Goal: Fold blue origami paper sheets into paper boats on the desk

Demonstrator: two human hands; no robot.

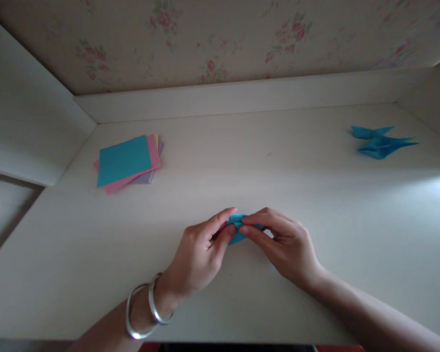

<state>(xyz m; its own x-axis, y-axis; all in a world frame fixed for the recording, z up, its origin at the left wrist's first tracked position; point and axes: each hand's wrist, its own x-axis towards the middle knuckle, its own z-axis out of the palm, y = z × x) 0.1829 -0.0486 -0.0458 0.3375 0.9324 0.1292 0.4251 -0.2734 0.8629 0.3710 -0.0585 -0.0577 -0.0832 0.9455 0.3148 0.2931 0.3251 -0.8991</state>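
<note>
A small folded piece of blue paper [237, 229] sits low over the white desk [220, 166], near its front middle. My left hand [198, 254] pinches its left end with thumb and forefinger; two silver bangles ring that wrist. My right hand [284, 244] pinches the right end, fingers pressed together over the paper. Most of the piece is hidden between my fingertips.
A stack of coloured paper squares [126, 161], blue on top with pink and purple beneath, lies at the left rear. Folded blue paper pieces [381, 142] lie at the right rear. A raised ledge and floral wallpaper bound the back; side panels close in left and right.
</note>
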